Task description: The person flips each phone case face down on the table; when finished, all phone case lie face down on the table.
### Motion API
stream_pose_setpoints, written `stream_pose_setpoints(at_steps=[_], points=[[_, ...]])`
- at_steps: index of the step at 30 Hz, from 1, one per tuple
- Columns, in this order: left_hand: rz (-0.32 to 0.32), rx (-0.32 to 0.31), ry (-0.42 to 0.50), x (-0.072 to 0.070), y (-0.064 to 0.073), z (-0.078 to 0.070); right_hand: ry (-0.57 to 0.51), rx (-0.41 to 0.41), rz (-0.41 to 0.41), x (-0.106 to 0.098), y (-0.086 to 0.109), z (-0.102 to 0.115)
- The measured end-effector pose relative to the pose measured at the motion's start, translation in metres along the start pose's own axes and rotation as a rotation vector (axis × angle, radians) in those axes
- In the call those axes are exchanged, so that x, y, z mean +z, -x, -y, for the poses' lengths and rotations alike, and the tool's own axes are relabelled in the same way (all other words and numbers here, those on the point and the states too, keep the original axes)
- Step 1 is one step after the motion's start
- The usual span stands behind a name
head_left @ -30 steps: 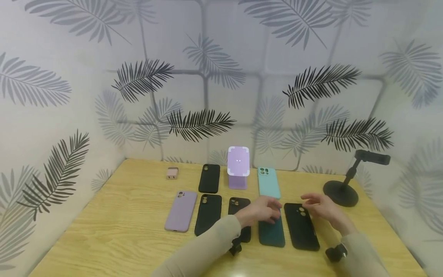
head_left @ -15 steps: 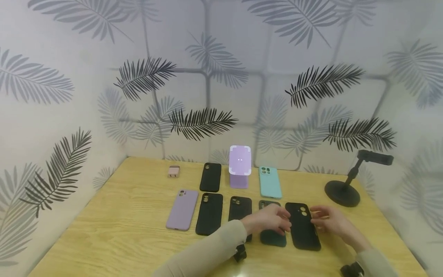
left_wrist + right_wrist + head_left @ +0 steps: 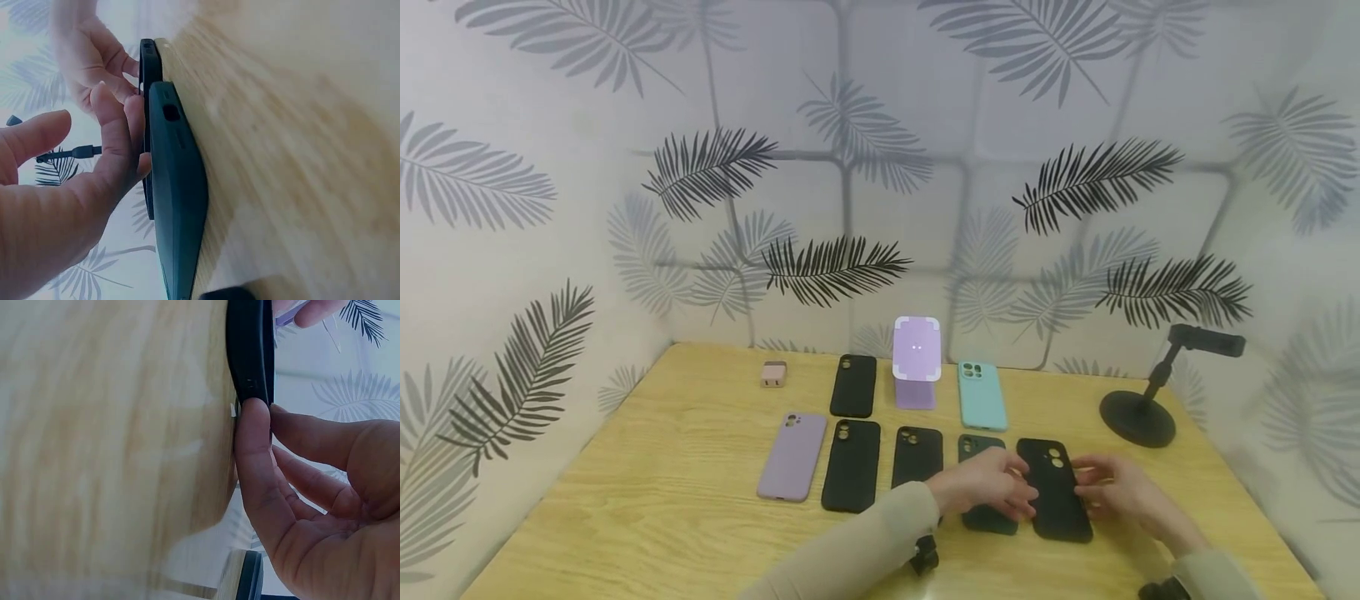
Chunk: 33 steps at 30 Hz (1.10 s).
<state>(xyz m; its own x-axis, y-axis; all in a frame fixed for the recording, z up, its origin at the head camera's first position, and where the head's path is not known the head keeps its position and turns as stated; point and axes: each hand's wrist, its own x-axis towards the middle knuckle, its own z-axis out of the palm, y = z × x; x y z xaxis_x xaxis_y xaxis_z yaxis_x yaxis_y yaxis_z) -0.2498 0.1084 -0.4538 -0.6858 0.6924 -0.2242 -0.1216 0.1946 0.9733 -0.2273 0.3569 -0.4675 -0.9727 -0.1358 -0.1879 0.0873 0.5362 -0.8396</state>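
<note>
A black phone case [image 3: 1057,500] with camera cutouts lies flat near the table's right side. My right hand [image 3: 1116,496] is at its right edge; in the right wrist view the thumb and a finger [image 3: 254,431] pinch the rim of this case [image 3: 247,350]. My left hand [image 3: 988,481] hovers over the dark green phone case [image 3: 988,521], fingers loosely bent, tips by the black case's left edge. In the left wrist view the left fingers [image 3: 115,131] lie close above the green case [image 3: 178,181]; whether they press the black one is unclear.
Two black cases [image 3: 852,467] [image 3: 917,454] and a lilac case [image 3: 792,458] lie left in the same row. Behind are another black case [image 3: 853,386], a lilac stand [image 3: 917,350], a turquoise case [image 3: 982,400] and a pink charger [image 3: 773,374]. A black stand [image 3: 1138,417] is far right.
My left hand has moved right and slightly down, from over the green case toward the black one. My right hand has come down to the black case's right edge. The cases have stayed put.
</note>
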Motion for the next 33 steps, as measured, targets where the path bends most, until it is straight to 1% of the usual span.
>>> stream_pose_setpoints(at_steps=[4, 8, 11, 14, 18, 23, 26, 31, 33], points=[[-0.037, -0.011, 0.02, -0.001, -0.001, 0.0, -0.02, 0.004, 0.017, 0.0, 0.0, -0.001], [-0.104, -0.015, 0.041, -0.003, -0.003, 0.001, -0.03, -0.004, 0.033, 0.0, 0.0, -0.002], [-0.122, -0.008, 0.073, -0.002, -0.004, 0.002, -0.03, -0.026, 0.051, 0.0, 0.001, -0.002], [-0.112, 0.013, 0.101, -0.001, -0.004, 0.002, -0.04, -0.036, 0.071, 0.0, 0.002, -0.002], [-0.106, 0.043, 0.109, 0.0, -0.005, 0.001, -0.091, -0.001, 0.077, 0.002, 0.004, 0.002], [-0.104, 0.055, 0.1, 0.004, -0.009, 0.0, -0.141, 0.036, 0.096, 0.005, 0.007, 0.011], [-0.089, 0.063, 0.105, 0.007, -0.011, 0.0, -0.165, 0.027, 0.129, 0.008, 0.009, 0.015], [-0.056, 0.069, 0.126, 0.01, -0.011, -0.001, -0.207, -0.018, 0.193, 0.01, 0.01, 0.022], [-0.033, 0.066, 0.129, 0.012, -0.01, -0.001, -0.221, -0.025, 0.212, 0.011, 0.012, 0.024]])
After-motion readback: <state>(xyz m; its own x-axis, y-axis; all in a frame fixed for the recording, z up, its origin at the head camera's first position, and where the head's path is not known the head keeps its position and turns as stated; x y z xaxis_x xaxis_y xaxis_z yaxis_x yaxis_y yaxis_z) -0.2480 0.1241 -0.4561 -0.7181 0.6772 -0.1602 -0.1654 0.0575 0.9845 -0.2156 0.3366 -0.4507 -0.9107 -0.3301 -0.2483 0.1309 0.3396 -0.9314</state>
